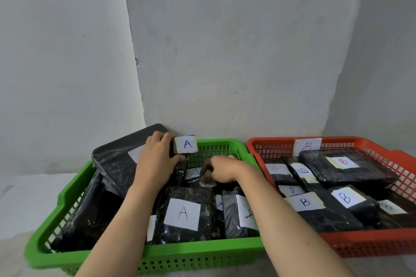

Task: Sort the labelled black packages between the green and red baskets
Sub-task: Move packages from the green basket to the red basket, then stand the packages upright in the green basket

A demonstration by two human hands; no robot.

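While my left hand (157,159) curls round a small black package (183,148) with a blue A on its white label, holding it upright over the far part of the green basket (51,252), my right hand (221,170) reaches down just right of it, fingers bent onto a small package (207,182) in the pile; whether they pinch it I cannot tell. Just left of my left hand, a large flat black package (117,159) leans tilted over the basket's back left corner and crowds my wrist. Below my hands lie more A-labelled packages, the nearest one (184,213) at lower centre. At the right of the frame, the red basket (360,245) sits touching the green one and holds B-labelled packages (344,168), with a B label (307,146) on its far wall. Both baskets rest on a pale surface (22,198) against a grey plastered wall (225,51).
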